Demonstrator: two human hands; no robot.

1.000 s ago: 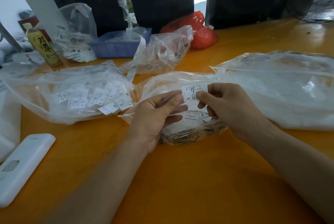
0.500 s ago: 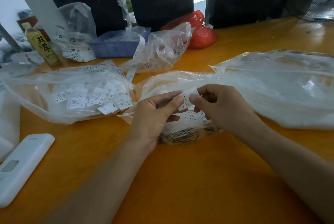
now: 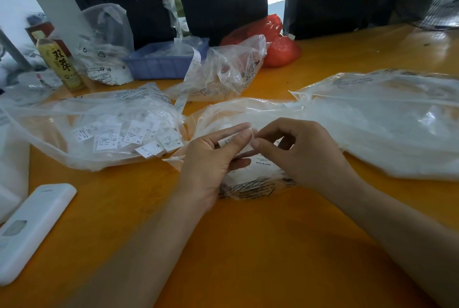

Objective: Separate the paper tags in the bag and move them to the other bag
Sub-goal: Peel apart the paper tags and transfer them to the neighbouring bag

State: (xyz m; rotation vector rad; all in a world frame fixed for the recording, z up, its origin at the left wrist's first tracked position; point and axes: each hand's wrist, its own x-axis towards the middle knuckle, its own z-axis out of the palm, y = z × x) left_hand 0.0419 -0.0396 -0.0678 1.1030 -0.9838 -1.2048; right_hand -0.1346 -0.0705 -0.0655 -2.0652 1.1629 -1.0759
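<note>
Far left of the fingers: bottle (image 3: pixel 60 64), two large Chinese characters on its label. Bag of loose tags (image 3: pixel 94 131) lies left of the left hand (image 3: pixel 211 158); sizes L, XL, M readable. Tag (image 3: pixel 231 140) pinched between both hands above the middle bag (image 3: pixel 248 181) (print reads MADE IN CHINA), long axis running left-right. Right hand (image 3: pixel 303 151) pinches its right end. Left hand nearer the destination bag.

Both bare forearms reach forward and angle inward. The left hand (image 3: pixel 211 158) and right hand (image 3: pixel 301 151) meet fingertip to fingertip, thumbs and forefingers pinched together, the other fingers (image 3: pixel 239 162) loosely curled beneath, palms turned inward.
</note>
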